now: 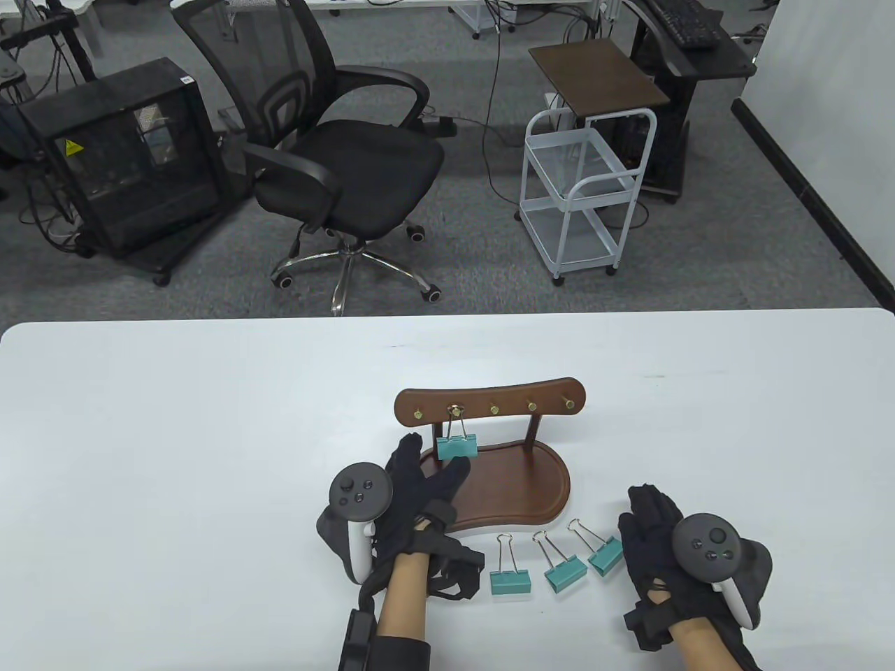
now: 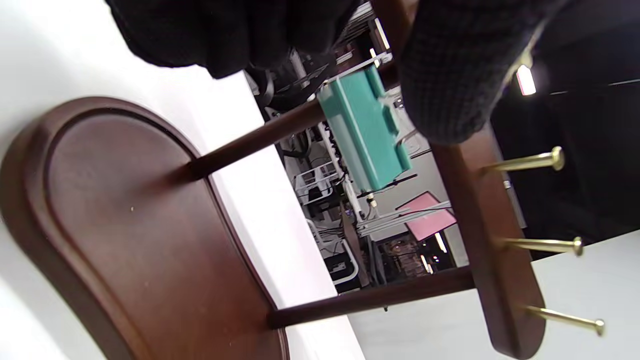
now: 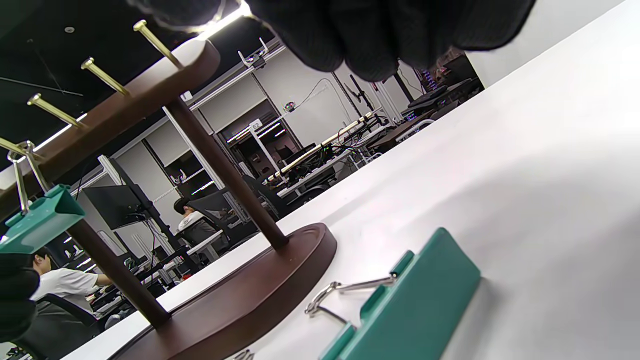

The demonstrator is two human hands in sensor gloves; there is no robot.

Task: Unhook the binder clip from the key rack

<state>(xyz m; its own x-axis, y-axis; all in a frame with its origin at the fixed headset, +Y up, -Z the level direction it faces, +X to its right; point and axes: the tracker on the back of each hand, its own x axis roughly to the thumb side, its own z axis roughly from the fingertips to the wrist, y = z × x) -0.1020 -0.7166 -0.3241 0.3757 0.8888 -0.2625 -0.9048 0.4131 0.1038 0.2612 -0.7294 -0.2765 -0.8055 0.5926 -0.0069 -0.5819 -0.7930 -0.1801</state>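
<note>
A dark polished wooden key rack point(image 1: 489, 447) — a kidney-shaped base, two round posts and a curved top rail with five brass pegs — stands on the smooth white tabletop point(image 1: 175, 433). A teal metal binder clip with silver wire handles point(image 1: 456, 446) hangs from the second peg from the rack's left end, its body just above the base. The left hand point(image 1: 419, 489), in a black knit glove, is spread wide over the rack's left side, its fingertips point(image 2: 450, 75) right at the hanging clip; actual contact cannot be told. The right hand point(image 1: 654, 538) rests flat and open on the tabletop right of the rack, holding nothing. Three more teal binder clips point(image 1: 557, 563) lie in front of the rack — just beside that hand.
</note>
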